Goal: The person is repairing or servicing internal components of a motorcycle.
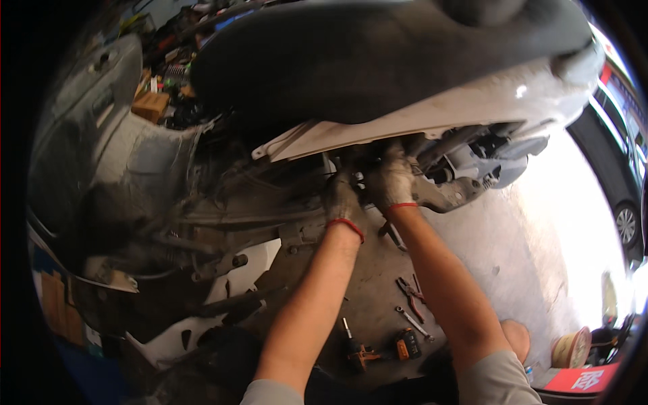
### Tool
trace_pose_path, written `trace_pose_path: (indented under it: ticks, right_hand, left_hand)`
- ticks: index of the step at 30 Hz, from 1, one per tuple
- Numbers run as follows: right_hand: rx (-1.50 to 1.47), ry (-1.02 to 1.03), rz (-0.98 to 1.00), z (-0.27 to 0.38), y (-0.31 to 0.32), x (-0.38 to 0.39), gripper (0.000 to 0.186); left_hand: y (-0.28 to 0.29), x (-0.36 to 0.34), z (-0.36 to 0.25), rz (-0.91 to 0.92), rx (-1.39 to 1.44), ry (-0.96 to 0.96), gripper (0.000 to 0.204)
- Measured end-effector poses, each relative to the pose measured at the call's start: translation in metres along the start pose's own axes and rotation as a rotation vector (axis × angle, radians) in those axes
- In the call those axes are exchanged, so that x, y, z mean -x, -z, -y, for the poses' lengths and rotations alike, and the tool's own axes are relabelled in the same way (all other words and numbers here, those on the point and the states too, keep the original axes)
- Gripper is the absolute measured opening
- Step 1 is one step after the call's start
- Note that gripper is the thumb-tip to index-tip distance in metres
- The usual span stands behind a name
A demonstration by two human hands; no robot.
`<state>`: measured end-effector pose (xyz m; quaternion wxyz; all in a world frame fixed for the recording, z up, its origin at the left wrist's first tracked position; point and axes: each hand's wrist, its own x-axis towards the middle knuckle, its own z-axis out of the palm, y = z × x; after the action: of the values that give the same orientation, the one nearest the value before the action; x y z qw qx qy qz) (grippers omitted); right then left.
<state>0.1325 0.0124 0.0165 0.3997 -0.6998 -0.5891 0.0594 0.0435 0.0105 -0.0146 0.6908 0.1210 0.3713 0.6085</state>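
Observation:
Both my hands wear greyish work gloves with red cuffs and reach into the dark mechanical parts below a white body panel (324,135) of a scooter. A long black seat (378,61) sits above that panel. My left hand (344,199) is close to small metal parts under the panel's lower edge. Just to its right, my right hand (397,182) reaches higher, beside a brownish metal arm (455,194). Shadow and the scooter's parts hide the fingers of both hands, so I cannot make out whether they hold anything.
On the concrete floor lie pliers (410,297), a ratchet wrench (413,322), an orange-and-black power driver (361,354) and a battery pack (408,344). White loose panels (169,343) lie at lower left, below the scooter's grey front shield (158,155). A dark car (607,142) stands at right.

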Motion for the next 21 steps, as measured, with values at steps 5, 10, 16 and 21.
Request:
trace_pose_path:
  ticks: [5,10,16,21]
  right_hand:
    - [0.115,0.41,-0.125,-0.036,-0.007,-0.013,0.035]
    - [0.047,0.163,-0.116,-0.002,0.008,0.0,0.041]
    - [0.149,0.188,-0.123,0.004,0.011,0.004,0.035]
    - [0.336,0.493,-0.107,-0.016,0.013,-0.005,0.028]
  left_hand:
    - [-0.024,0.026,0.006,0.04,-0.02,-0.205,0.033]
    - [-0.02,0.02,0.007,0.0,-0.178,-0.315,0.03]
    - [-0.024,0.019,0.013,-0.01,-0.188,-0.528,0.035]
    - [-0.022,0.022,0.011,-0.042,-0.187,-0.573,0.039]
